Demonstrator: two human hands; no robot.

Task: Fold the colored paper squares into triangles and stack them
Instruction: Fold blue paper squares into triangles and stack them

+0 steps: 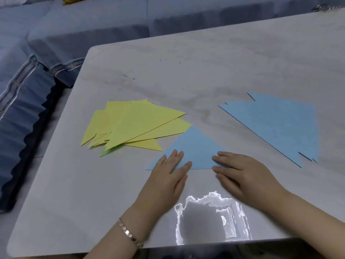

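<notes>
a blue paper triangle (194, 146) lies flat near the front edge of the table, its point aimed away from the person and its long folded edge running along the near side. both hands lie on that long edge. the left hand (168, 176) is spread flat with the fingers together, its fingertips (174, 153) pressing down on the left part of the triangle; it grips nothing, just presses with an open palm. the right hand (246, 176) lies flat too, fingers stretched leftward over the right corner of the triangle, pressing rather than pinching, nothing clasped in it. a metal bracelet (129, 233) sits on the left wrist.

just to the left of the blue triangle, with one tip touching or very nearly touching its upper slope, is a loose pile of yellow triangles (134, 124), fanned out unevenly so several points stick out at the lower left. a sliver of green paper (109, 151) peeks out from under the pile's near edge.

off to the right, well apart from the hands, sits a stack of blue triangles (280, 124), roughly aligned, with a few corners poking out at the top and at the lower right.

all of this rests on a pale marbled table (186, 62) with a glossy top, which throws back a bright reflection near the front edge. beyond the table runs a blue sofa (56, 34) with a pleated skirt and buttoned trim.
</notes>
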